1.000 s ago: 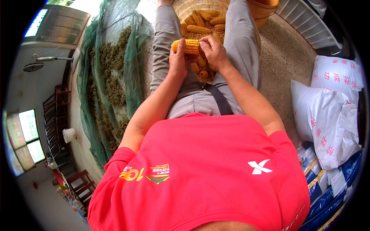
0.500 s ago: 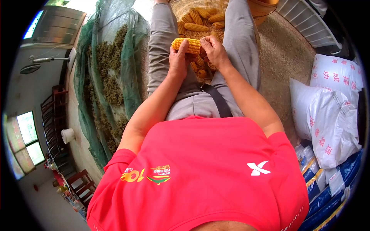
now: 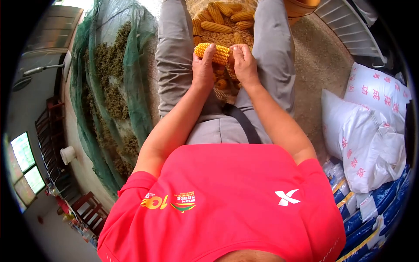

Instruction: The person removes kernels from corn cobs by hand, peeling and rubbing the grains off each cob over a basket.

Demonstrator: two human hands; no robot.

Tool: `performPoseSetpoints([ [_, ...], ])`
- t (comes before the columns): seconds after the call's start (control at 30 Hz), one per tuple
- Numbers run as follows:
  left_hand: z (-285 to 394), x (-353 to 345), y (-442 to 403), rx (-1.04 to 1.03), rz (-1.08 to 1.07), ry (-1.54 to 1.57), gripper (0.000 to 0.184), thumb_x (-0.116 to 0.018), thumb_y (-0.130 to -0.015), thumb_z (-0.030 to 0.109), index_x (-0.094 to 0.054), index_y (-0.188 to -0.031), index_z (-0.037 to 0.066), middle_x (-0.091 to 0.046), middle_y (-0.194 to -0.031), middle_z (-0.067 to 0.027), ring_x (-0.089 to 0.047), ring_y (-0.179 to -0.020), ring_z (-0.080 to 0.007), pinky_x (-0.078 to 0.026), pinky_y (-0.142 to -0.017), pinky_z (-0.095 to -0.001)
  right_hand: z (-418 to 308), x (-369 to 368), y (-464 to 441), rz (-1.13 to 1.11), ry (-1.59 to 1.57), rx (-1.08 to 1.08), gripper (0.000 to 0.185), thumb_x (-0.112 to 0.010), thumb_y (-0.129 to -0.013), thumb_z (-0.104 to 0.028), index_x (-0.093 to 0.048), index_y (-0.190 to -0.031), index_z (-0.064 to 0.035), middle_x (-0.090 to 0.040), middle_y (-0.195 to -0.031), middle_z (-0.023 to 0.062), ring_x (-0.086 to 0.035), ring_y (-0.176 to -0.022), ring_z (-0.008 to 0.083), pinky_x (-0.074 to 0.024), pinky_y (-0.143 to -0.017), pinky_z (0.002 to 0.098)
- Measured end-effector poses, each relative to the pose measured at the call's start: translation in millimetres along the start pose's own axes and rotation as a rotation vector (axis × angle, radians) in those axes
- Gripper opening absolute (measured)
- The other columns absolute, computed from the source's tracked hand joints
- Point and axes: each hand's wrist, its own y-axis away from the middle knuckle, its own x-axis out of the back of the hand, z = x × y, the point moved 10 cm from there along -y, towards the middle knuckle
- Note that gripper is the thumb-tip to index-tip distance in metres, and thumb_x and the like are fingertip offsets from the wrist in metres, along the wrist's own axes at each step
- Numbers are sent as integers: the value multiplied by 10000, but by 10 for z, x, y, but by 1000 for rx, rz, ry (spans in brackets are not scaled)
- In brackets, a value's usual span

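Note:
A yellow corn cob (image 3: 216, 54), thick with kernels, lies sideways between my hands above the basket. My left hand (image 3: 204, 69) is closed round its left part, thumb on top. At the right end, my right hand (image 3: 245, 65) pinches the cob with thumb and fingertips; the fingers underneath are hidden. Below and beyond my hands, a woven basket (image 3: 190, 8) stands between my knees. It holds several other corn cobs (image 3: 217, 27) and loose kernels (image 3: 222, 37).
Green netting (image 3: 136, 65) with dried plants (image 3: 111, 98) lies on the floor to the left. Stuffed white sacks (image 3: 349, 126) rest on blue packages (image 3: 355, 229) at the right. An orange-brown bucket (image 3: 301, 8) and a white rack (image 3: 349, 30) stand at the upper right.
The view has shifted slightly. Both hands stay on the same cob, which now tilts a little more downward at its right end. My right hand has turned slightly, its fingers more upright.

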Motion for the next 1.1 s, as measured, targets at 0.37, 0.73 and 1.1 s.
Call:
performPoseSetpoints([
  [0.37, -185, 124, -96, 45, 98, 31, 231, -608, -905, 271, -518, -999, 80, -625, -839, -40, -635, -710, -134, -525, -538, -277, 132, -127, -94, -52, -132, -35, 201, -548, -952, -225, -575, -972, -26, -569, -776, 8, -505, -663, 88, -442, -599, 251],
  [0.73, -240, 130, -84, 113, 154, 81, 311, -661, -869, 324, -529, -1019, 86, -613, -852, -27, -609, -673, -111, -499, -505, -246, 183, -89, -67, -38, -284, -226, 217, -529, -967, -233, -565, -993, -20, -569, -816, 8, -503, -691, 66, -440, -611, 225],
  [1.1, -249, 128, -86, 117, 120, 51, 308, -667, -867, 315, -514, -1008, 88, -608, -845, -27, -599, -654, -106, -489, -493, -238, 195, -179, -24, -149, -253, -197, 174, -557, -936, -162, -551, -1030, -16, -567, -814, 11, -483, -645, 62, -441, -576, 232],
])
